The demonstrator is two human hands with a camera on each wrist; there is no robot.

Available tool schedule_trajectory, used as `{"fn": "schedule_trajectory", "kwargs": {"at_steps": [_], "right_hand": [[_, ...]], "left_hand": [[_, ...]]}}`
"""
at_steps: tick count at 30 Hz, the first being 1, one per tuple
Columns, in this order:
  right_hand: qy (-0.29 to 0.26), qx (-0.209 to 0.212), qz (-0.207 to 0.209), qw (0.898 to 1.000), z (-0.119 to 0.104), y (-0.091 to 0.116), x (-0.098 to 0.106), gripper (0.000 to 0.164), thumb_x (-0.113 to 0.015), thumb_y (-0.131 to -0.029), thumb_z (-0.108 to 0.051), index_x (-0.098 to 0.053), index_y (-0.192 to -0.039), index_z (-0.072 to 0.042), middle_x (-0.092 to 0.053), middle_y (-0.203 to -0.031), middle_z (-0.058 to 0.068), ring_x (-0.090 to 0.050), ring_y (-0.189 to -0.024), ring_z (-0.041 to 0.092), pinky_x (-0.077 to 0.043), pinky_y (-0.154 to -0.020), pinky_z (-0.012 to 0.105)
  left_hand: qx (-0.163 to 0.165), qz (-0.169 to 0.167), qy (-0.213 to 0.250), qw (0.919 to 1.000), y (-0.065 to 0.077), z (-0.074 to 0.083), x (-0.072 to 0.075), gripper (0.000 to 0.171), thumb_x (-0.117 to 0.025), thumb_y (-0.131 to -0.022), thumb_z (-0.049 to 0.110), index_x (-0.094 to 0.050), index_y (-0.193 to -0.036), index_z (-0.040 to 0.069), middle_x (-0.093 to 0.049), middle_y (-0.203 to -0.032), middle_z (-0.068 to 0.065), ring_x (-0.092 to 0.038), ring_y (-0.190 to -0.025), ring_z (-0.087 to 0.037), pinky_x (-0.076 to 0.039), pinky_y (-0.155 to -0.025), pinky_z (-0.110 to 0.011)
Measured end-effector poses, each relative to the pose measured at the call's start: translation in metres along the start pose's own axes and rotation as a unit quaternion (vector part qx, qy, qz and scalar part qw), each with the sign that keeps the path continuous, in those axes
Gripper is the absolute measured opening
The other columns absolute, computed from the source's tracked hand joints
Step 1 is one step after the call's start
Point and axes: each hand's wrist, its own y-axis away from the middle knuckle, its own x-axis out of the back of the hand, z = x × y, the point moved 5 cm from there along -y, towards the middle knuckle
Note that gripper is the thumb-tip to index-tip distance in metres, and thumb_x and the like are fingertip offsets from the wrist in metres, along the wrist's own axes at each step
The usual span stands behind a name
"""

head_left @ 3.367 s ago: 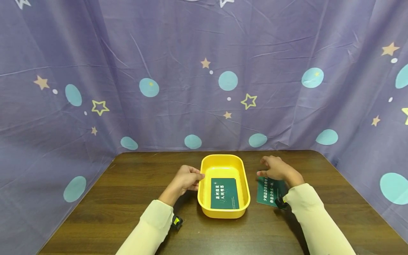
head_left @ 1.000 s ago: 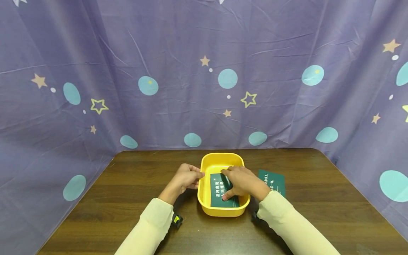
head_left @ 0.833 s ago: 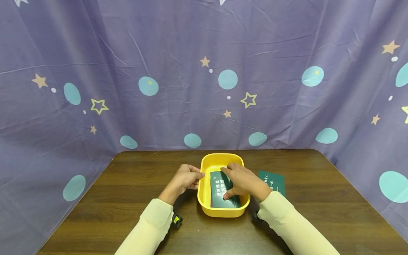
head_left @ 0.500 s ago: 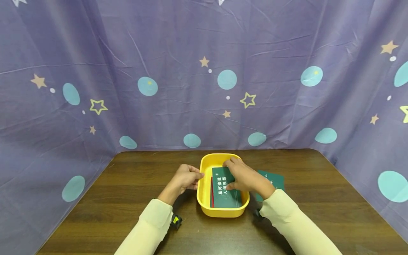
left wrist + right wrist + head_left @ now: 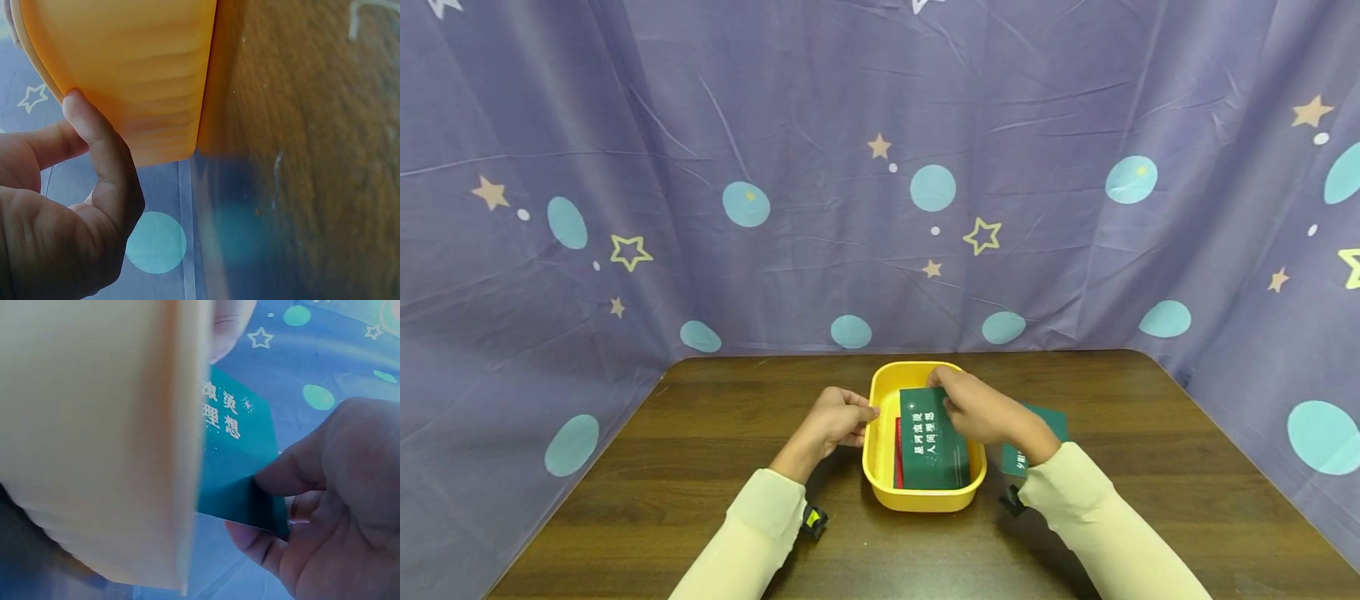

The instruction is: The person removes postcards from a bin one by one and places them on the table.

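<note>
A yellow plastic basin (image 5: 925,502) sits on the table, and my left hand (image 5: 837,419) pinches its left rim. In the left wrist view the fingers of that hand (image 5: 103,181) are at the edge of the basin wall (image 5: 144,69). My right hand (image 5: 983,410) pinches the right edge of a dark green card (image 5: 931,457) with white Chinese characters, whose far end is tilted up inside the basin. The right wrist view has the thumb of my right hand (image 5: 350,481) on the card's face (image 5: 240,459), fingers behind it. Under it a red edge (image 5: 898,458) shows.
Right of the basin, another green card (image 5: 1015,460) with white writing lies on the brown wooden table (image 5: 715,467), partly hidden by my right wrist. A purple curtain (image 5: 820,167) with stars and blue dots hangs behind the table.
My right hand has come from above the card on the table into the basin and lifted the green card's edge, uncovering red beneath. My left hand stays on the rim.
</note>
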Motion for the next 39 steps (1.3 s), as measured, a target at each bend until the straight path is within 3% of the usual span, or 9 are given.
{"fn": "schedule_trajectory", "kwargs": {"at_steps": [5,13,17,23,28,33,39], "right_hand": [[-0.014,-0.010,0.031,0.999,-0.003,0.003,0.015,0.025,-0.041,-0.095,0.011,-0.045,-0.117,-0.001,-0.055,-0.108,0.010,-0.053,-0.094,0.021,-0.049,-0.080,0.033],[0.032,0.019,0.168,0.985,-0.018,0.014,0.062,0.026,-0.043,-0.088,0.016,-0.048,-0.111,0.004,-0.054,-0.102,0.014,-0.051,-0.092,0.027,-0.047,-0.080,0.038],[0.019,0.000,0.194,0.981,-0.015,0.024,0.084,0.026,-0.038,-0.090,0.015,-0.046,-0.112,0.004,-0.053,-0.103,0.015,-0.050,-0.090,0.027,-0.047,-0.076,0.038],[0.018,-0.044,0.195,0.980,-0.004,0.039,0.108,0.026,-0.036,-0.091,0.014,-0.046,-0.113,0.005,-0.053,-0.104,0.016,-0.049,-0.090,0.027,-0.044,-0.077,0.038],[0.031,-0.080,0.172,0.981,0.006,0.052,0.121,0.027,-0.034,-0.092,0.013,-0.045,-0.116,0.006,-0.053,-0.108,0.018,-0.050,-0.091,0.029,-0.044,-0.077,0.040],[0.029,-0.118,0.134,0.984,0.020,0.063,0.128,0.027,-0.033,-0.094,0.010,-0.045,-0.117,0.003,-0.053,-0.108,0.017,-0.050,-0.093,0.029,-0.045,-0.076,0.039],[0.022,-0.147,0.097,0.984,0.040,0.072,0.127,0.029,-0.037,-0.089,0.011,-0.045,-0.116,0.003,-0.056,-0.108,0.018,-0.052,-0.095,0.030,-0.045,-0.078,0.040]], "left_hand": [[0.002,-0.001,0.003,1.0000,0.000,0.000,-0.001,0.017,-0.069,-0.088,0.005,-0.060,-0.097,-0.006,-0.061,-0.077,-0.014,-0.055,-0.052,-0.012,-0.056,-0.048,-0.025],[0.001,0.003,0.007,1.0000,-0.001,-0.001,0.000,0.014,-0.068,-0.087,0.003,-0.060,-0.094,-0.006,-0.062,-0.078,-0.016,-0.056,-0.053,-0.014,-0.057,-0.048,-0.026],[0.001,0.006,0.005,1.0000,-0.002,-0.001,0.001,0.014,-0.068,-0.087,0.004,-0.060,-0.095,-0.006,-0.063,-0.082,-0.019,-0.057,-0.054,-0.015,-0.057,-0.049,-0.027],[0.002,0.003,0.007,1.0000,-0.002,-0.003,0.002,0.014,-0.068,-0.088,0.004,-0.060,-0.095,-0.006,-0.061,-0.076,-0.014,-0.056,-0.053,-0.013,-0.057,-0.050,-0.027],[0.002,0.001,0.006,1.0000,-0.003,-0.003,0.002,0.015,-0.068,-0.088,0.004,-0.060,-0.095,-0.006,-0.062,-0.077,-0.014,-0.057,-0.054,-0.013,-0.058,-0.050,-0.027],[0.002,0.000,0.008,1.0000,-0.002,-0.002,0.001,0.015,-0.068,-0.088,0.005,-0.060,-0.096,-0.006,-0.062,-0.078,-0.014,-0.057,-0.054,-0.013,-0.057,-0.049,-0.026],[0.004,-0.002,0.008,1.0000,-0.001,-0.001,0.000,0.015,-0.067,-0.089,0.004,-0.060,-0.096,-0.006,-0.063,-0.080,-0.016,-0.057,-0.054,-0.014,-0.057,-0.049,-0.026]]}}
